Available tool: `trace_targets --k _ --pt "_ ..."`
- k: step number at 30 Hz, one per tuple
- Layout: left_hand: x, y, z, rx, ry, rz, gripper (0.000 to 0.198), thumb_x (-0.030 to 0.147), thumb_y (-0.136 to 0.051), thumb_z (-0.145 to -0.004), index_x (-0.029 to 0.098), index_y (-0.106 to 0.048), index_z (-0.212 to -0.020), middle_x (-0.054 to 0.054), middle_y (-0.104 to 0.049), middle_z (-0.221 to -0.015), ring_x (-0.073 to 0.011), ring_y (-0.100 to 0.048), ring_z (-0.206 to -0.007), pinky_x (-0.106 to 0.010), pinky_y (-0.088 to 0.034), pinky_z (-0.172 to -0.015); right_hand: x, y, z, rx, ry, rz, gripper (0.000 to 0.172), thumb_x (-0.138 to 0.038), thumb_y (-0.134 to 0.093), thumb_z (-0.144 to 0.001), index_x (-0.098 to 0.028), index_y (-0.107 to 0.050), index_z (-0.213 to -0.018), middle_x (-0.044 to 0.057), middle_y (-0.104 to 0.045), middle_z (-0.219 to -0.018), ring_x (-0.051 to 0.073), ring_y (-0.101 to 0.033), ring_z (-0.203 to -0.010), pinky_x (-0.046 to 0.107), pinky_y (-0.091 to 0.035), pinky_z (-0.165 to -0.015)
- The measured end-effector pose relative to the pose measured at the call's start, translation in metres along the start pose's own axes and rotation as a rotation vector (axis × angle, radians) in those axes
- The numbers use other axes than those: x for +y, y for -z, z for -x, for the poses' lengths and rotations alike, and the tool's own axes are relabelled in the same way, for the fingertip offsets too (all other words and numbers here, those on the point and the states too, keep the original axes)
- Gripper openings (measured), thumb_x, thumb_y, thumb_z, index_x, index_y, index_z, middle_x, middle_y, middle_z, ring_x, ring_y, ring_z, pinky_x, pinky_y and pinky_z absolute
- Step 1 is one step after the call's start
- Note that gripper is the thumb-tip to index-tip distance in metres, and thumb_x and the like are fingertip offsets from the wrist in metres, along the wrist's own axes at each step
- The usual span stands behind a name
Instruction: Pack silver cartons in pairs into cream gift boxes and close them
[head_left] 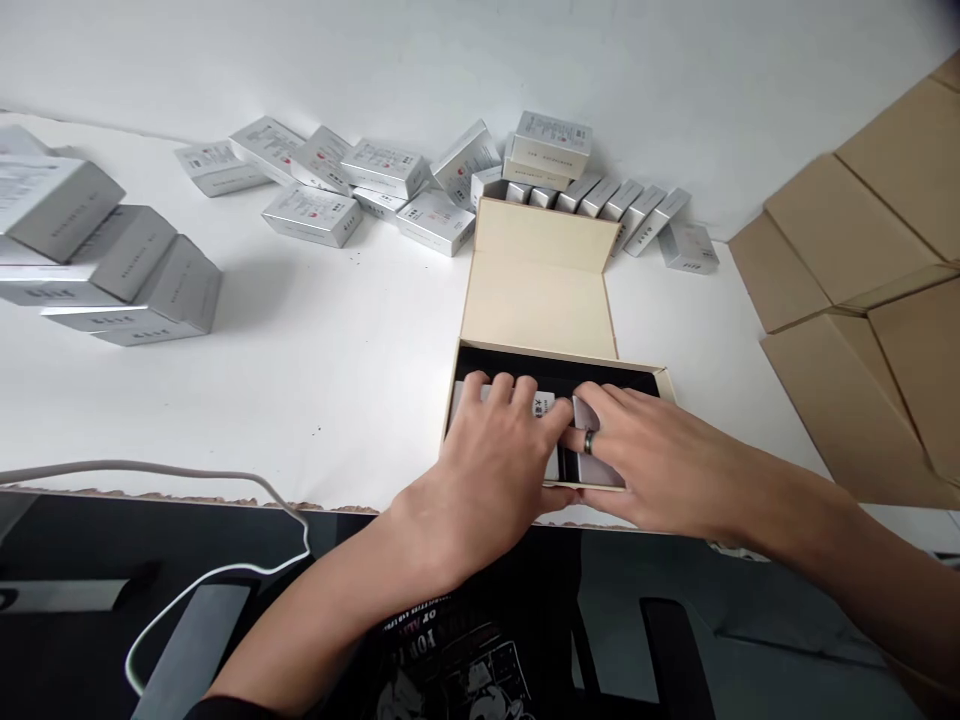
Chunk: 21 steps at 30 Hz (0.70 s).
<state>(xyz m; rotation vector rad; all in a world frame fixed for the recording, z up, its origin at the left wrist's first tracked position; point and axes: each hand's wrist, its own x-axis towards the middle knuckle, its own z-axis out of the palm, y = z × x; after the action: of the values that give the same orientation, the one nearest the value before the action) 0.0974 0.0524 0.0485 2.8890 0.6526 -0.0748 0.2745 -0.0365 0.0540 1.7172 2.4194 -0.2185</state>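
Head cam: white carton (543,402) is part-covered by half-curled L hand (495,440), 2nd carton (598,473) by bent-fingered R hand (637,440); grip can't be told. Both're set inside cream box (664,384) under palms; lid (541,300) is folded back beyond, prob so access isn't blocked.

Left hand (491,440), right hand (626,440), touching packs (595,472) inside 1 open cream box (538,300), white table (352,350)

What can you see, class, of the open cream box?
The open cream box looks like stiff cardboard with a dark lining. It lies flat on the white table by the near edge, its creased lid folded back. The left hand and right hand reach inside over pale boxes, thumbs at its front.
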Motion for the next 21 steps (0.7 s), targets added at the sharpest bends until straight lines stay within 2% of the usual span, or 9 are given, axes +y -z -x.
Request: trace_targets --k 3,7,10,12,14,16,17,19,21 --pt "0.003 0.011 -0.004 -0.099 -0.038 -0.022 0.046 0.06 -0.079 -0.083 0.023 -0.07 -0.108 -0.01 -0.065 -0.102 -0.0291 -0.06 -0.093 -0.043 -0.044 -0.088 0.003 -0.001 0.003 -0.004 -0.011 -0.025 0.029 -0.047 -0.069 -0.089 -0.018 -0.067 -0.087 0.007 -0.052 -0.094 0.022 -0.058 -0.076 0.04 -0.053 -0.065" --pt "0.005 0.016 -0.011 -0.108 -0.053 -0.037 0.036 0.043 -0.085 -0.078 0.022 -0.075 -0.105 -0.01 -0.067 -0.094 -0.028 -0.059 -0.085 -0.038 -0.044 -0.078 0.004 -0.004 0.0 -0.04 -0.007 -0.074 0.034 -0.049 -0.065 -0.091 -0.018 -0.065 -0.077 0.009 -0.053 -0.096 0.024 -0.059 -0.079 0.044 -0.055 -0.067" --pt "0.006 0.017 -0.016 -0.154 -0.074 -0.053 0.037 0.045 -0.083 -0.079 0.023 -0.075 -0.109 -0.012 -0.069 -0.101 -0.029 -0.061 -0.089 -0.038 -0.044 -0.079 0.002 -0.005 0.0 -0.084 -0.03 -0.101 0.031 -0.047 -0.064 -0.092 -0.018 -0.069 -0.083 0.011 -0.057 -0.099 0.027 -0.062 -0.084 0.047 -0.058 -0.071" --pt "0.007 0.018 -0.017 -0.214 -0.086 -0.091 0.04 0.049 -0.079 -0.084 0.024 -0.073 -0.114 -0.013 -0.069 -0.107 -0.0297 -0.062 -0.095 -0.039 -0.045 -0.084 0.001 -0.001 0.005 -0.087 -0.031 -0.116 0.035 -0.051 -0.063 -0.094 -0.018 -0.073 -0.091 0.015 -0.061 -0.111 0.033 -0.065 -0.098 0.052 -0.059 -0.078" --pt "0.008 0.018 -0.012 -0.216 -0.088 -0.128 0.046 0.05 -0.076 -0.087 0.021 -0.07 -0.122 -0.013 -0.069 -0.112 -0.0303 -0.062 -0.101 -0.041 -0.047 -0.091 0.006 0.01 0.014 -0.058 -0.005 -0.139 0.044 -0.061 -0.063 -0.092 -0.021 -0.075 -0.106 0.019 -0.056 -0.138 0.041 -0.059 -0.124 0.059 -0.057 -0.093" --pt "0.006 0.017 -0.001 -0.129 -0.076 -0.139 0.057 0.049 -0.078 -0.086 0.017 -0.064 -0.131 -0.014 -0.069 -0.116 -0.0323 -0.063 -0.108 -0.046 -0.047 -0.1 0.018 0.027 0.023 0.013 0.013 -0.238 0.053 -0.069 -0.064 -0.089 -0.028 -0.072 -0.121 0.015 -0.047 -0.155 0.042 -0.048 -0.141 0.06 -0.054 -0.103" --pt "0.005 0.015 0.006 -0.066 -0.075 -0.132 0.066 0.049 -0.08 -0.085 0.014 -0.06 -0.136 -0.015 -0.068 -0.12 -0.0345 -0.062 -0.114 -0.049 -0.046 -0.105 0.029 0.036 0.024 0.066 -0.002 -0.325 0.053 -0.07 -0.063 -0.089 -0.031 -0.07 -0.124 0.012 -0.05 -0.154 0.04 -0.049 -0.141 0.057 -0.053 -0.104" --pt "0.0 0.012 0.025 0.094 -0.094 -0.097 0.082 0.052 -0.084 -0.081 0.011 -0.052 -0.144 -0.02 -0.064 -0.134 -0.0414 -0.055 -0.132 -0.056 -0.042 -0.113 0.056 0.048 0.018 0.203 -0.121 -0.514 0.045 -0.068 -0.06 -0.092 -0.034 -0.07 -0.119 0.009 -0.065 -0.135 0.033 -0.061 -0.126 0.05 -0.054 -0.102" --pt "-0.006 0.007 0.045 0.252 -0.144 -0.009 0.078 0.054 -0.08 -0.085 0.012 -0.049 -0.143 -0.021 -0.053 -0.15 -0.0439 -0.038 -0.15 -0.06 -0.037 -0.12 0.088 0.045 -0.002 0.344 -0.368 -0.626 0.035 -0.06 -0.063 -0.095 -0.029 -0.069 -0.111 0.008 -0.071 -0.117 0.026 -0.066 -0.111 0.044 -0.051 -0.102"
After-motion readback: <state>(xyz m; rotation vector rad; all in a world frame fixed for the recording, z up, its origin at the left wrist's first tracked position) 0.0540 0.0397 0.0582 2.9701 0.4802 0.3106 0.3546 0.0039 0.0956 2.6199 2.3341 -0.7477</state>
